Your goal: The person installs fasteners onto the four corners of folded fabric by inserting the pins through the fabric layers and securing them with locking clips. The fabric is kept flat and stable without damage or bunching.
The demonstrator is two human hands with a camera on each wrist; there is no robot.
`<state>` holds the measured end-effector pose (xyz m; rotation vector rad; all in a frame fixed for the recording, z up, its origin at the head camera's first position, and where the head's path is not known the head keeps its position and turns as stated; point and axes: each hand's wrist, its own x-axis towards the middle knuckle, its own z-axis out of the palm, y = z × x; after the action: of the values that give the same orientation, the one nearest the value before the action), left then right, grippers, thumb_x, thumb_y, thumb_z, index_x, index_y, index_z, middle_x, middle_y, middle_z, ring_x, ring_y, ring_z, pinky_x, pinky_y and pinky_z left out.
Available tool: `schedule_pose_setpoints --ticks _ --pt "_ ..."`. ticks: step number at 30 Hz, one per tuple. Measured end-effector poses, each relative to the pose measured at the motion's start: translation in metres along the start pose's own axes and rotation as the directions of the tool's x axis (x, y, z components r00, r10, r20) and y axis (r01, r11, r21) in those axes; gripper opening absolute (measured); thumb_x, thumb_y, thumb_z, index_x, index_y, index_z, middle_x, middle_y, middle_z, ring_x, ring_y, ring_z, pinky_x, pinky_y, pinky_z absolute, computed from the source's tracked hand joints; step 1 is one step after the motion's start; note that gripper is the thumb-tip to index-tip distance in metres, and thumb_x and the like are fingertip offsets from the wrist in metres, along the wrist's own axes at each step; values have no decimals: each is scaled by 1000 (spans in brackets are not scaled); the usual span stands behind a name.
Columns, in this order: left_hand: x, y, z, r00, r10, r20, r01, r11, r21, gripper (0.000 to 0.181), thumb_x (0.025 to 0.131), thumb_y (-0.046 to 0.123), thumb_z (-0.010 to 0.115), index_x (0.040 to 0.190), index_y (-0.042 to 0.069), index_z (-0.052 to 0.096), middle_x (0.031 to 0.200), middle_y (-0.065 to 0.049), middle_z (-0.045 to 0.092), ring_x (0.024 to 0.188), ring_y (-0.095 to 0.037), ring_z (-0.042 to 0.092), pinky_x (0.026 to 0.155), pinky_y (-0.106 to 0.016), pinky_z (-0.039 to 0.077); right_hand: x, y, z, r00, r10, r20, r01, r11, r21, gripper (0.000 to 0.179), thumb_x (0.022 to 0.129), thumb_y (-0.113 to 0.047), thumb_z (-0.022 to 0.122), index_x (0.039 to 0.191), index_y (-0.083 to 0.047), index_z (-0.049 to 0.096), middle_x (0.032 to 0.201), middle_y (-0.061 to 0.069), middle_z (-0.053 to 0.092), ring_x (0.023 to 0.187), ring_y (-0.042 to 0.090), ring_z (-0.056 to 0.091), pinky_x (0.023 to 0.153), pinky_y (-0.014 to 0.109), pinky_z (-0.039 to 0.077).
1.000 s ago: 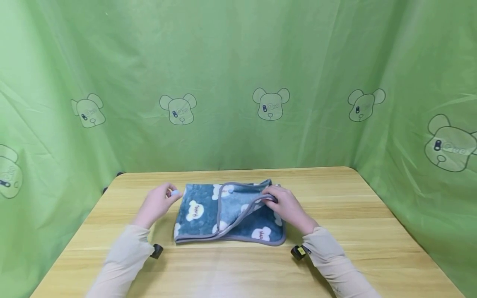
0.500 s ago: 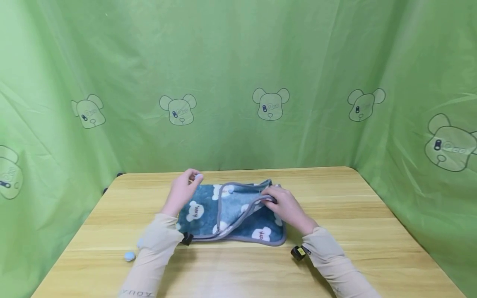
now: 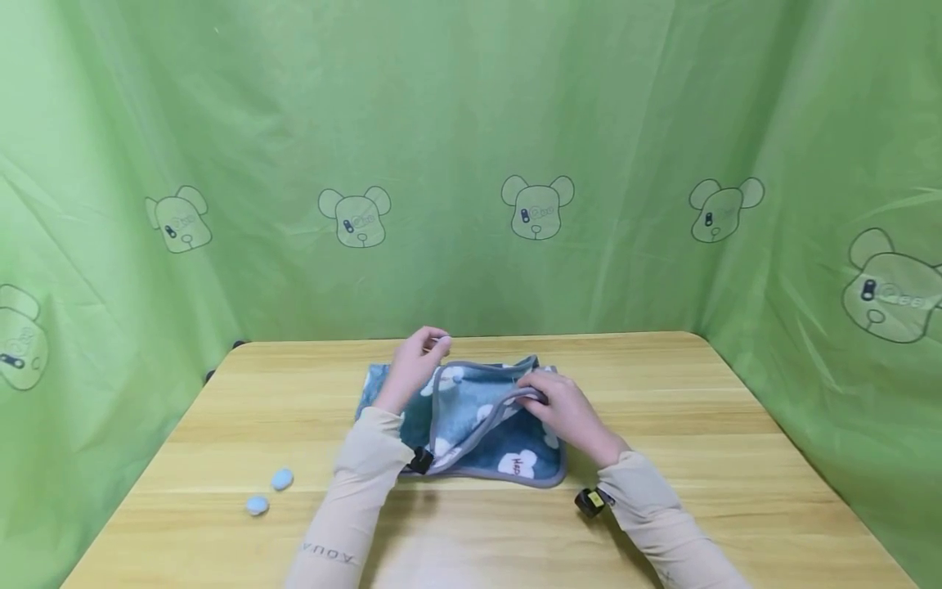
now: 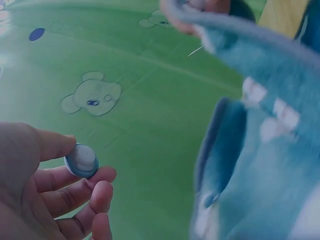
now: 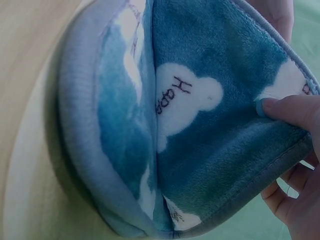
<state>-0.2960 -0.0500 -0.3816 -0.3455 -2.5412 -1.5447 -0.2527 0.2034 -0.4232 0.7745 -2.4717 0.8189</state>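
Note:
A folded teal fleece blanket [image 3: 467, 409] with white bear-head patches and grey binding lies at the table's middle. Its upper layer is lifted at the right, where my right hand [image 3: 567, 406] pinches the bound edge. In the right wrist view the thumb of that hand [image 5: 295, 110] presses the patterned face, fingers beneath. My left hand [image 3: 415, 366], above the blanket's far left part, pinches a small round pale-blue cap [image 4: 82, 160] between thumb and fingers. A thin pale spike [image 4: 196, 50] sticks out from the blanket near my right fingers in the left wrist view.
Two pale-blue oval caps [image 3: 282, 478] lie on the wooden table [image 3: 699, 458] at the left front, beside my left forearm. Green curtains [image 3: 441, 270] with bear outlines stand behind the table and at both sides.
My left hand has moved right and farther back, carrying the cap from beside the blanket's left edge to over it. The right hand keeps its hold. Two caps on the table have come into view.

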Motion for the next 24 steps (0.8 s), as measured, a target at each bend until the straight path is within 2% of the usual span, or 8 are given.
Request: schedule_pose_setpoints --ticks 3,6,9,11,13,16,24 --pt "3 0 16 1000 -5 26 7 999 -54 27 99 27 57 111 4 60 99 -15 71 88 -30 66 72 -30 51 -1 1 0 1000 -8 -12 8 1000 -6 13 83 -6 75 93 -12 70 90 1 71 85 16 65 77 35 56" --pt "4 1 29 996 -51 68 60 988 -141 27 97 28 59 110 4 59 101 -17 71 88 -35 66 76 -38 53 -1 2 1 999 -24 -23 24 1000 -9 13 82 -6 76 92 -12 70 90 1 71 84 16 66 76 35 56" --pt "4 2 39 983 -109 145 142 961 -236 28 96 28 60 112 6 58 106 -19 70 96 -42 64 83 -47 52 -1 3 2 999 -42 -31 42 999 -7 14 82 -5 76 93 -12 70 90 1 72 85 17 66 76 36 56" --pt "4 1 43 971 -134 198 187 942 -277 28 96 28 61 113 7 58 109 -19 70 101 -43 63 82 -45 51 -1 3 2 998 -53 -33 53 999 1 15 81 -4 76 93 -12 70 91 2 72 86 18 67 78 37 56" --pt "4 0 46 959 -146 241 216 930 -297 28 95 29 61 115 9 58 111 -17 70 102 -41 64 78 -39 50 -1 3 2 998 -60 -33 60 998 8 16 81 -3 76 94 -11 70 92 3 72 88 19 67 79 37 56" --pt "4 -1 49 951 -146 274 229 926 -301 29 95 30 61 116 9 57 112 -14 71 98 -34 65 74 -31 48 0 3 2 997 -67 -27 68 998 15 16 81 -2 75 94 -10 70 93 4 72 90 20 68 81 38 57" --pt "0 2 55 924 -151 352 264 917 -298 31 92 28 65 116 9 58 115 -13 69 90 -18 65 72 -27 48 -1 3 2 997 -82 -2 82 997 13 17 82 0 73 94 -11 69 93 3 72 89 20 67 80 36 57"
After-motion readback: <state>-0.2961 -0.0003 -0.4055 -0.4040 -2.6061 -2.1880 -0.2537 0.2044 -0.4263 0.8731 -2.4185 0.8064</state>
